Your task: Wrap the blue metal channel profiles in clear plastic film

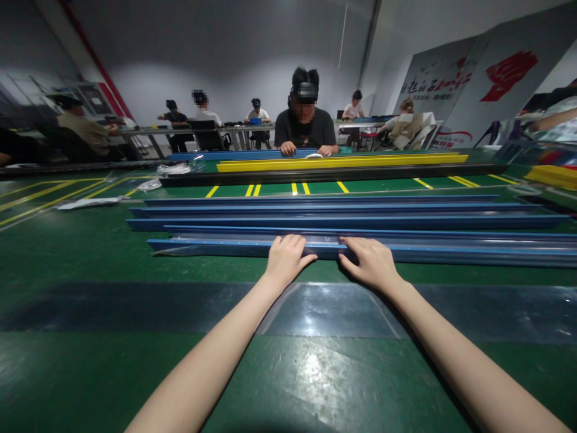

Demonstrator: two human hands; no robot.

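Note:
A long blue channel [216, 248] lies crosswise on the green table, nearest of the blue ones. My left hand [288, 254] rests over its near edge, fingers on top and thumb stretched to the right along the near side. To the right of it, my right hand [367, 255] holds the same edge, thumb in front and fingers reaching over the top. A gap separates the two hands. Under my forearms, a long clear sheet [135, 307] lies flat across the table.
More blue channels [216, 221] lie just beyond. Farther off are a black strip [270, 175], a yellow strip [342, 161] and crumpled plastic [175, 169]. A person in black [306, 129] sits opposite, hands at the far table edge. Several people sit behind.

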